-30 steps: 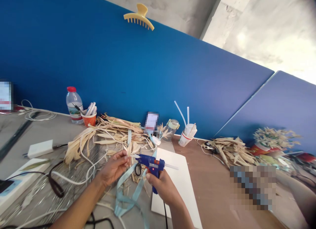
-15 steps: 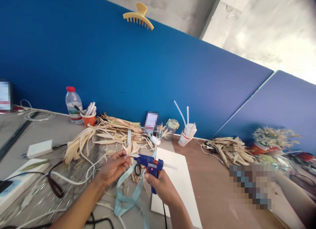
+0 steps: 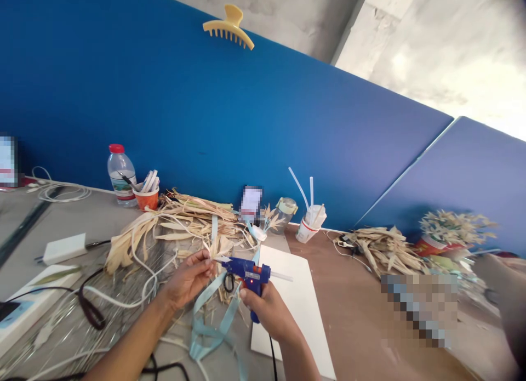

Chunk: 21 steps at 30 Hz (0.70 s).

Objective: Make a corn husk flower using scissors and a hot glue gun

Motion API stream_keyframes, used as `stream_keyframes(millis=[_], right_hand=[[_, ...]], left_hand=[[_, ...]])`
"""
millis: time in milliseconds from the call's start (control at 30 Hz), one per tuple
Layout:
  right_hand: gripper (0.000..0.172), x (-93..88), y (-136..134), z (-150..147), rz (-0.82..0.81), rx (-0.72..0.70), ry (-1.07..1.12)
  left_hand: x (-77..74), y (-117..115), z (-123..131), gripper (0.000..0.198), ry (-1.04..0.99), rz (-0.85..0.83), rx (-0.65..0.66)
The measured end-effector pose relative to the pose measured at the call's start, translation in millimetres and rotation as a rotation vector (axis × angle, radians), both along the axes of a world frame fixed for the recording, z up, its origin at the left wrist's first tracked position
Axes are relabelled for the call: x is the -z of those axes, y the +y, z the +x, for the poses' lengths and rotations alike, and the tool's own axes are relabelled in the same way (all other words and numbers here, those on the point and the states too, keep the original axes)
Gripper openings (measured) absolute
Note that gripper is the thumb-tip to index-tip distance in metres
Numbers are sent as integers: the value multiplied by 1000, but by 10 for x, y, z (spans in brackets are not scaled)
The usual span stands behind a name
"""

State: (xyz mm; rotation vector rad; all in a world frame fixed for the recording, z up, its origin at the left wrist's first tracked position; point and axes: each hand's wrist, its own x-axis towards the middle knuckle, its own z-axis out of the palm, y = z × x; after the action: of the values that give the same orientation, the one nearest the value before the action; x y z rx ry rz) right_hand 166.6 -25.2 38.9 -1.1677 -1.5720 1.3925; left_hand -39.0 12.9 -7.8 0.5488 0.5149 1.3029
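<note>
- The left hand [image 3: 189,277] is pinching a small straw piece [image 3: 213,253] between its fingertips, just above the surface [image 3: 361,315], near the middle of the scene.
- The right hand [image 3: 267,310] is wrapping shut around the blue glue gun [image 3: 246,270], with the nozzle pointing left at the straw piece; whether it is touching is unclear.
- Doing this well is likely calling for a steady nozzle and fingertips clear of the hot tip.
- A light blue ribbon [image 3: 213,320] is trailing under both hands and white cables [image 3: 123,301] are looping at the left, possibly crowding the gun's cord [image 3: 272,353].
- A straw pile [image 3: 181,219] is lying on the far side, and a white board [image 3: 296,304] to the right.
</note>
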Motion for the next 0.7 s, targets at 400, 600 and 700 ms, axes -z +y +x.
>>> stream_keyframes(millis=[400,600,700], right_hand=[[41,20,23,107,-41,-5,259],[45,102,119,282,-112,213,388],[40,97,113,392,-162,239,471]], left_hand=[[-33,-5,-14,18,-53,-12,-34],[-31,22,-29,17,-105,6,-52],[-20,29,-32,15,-115,57,-37]])
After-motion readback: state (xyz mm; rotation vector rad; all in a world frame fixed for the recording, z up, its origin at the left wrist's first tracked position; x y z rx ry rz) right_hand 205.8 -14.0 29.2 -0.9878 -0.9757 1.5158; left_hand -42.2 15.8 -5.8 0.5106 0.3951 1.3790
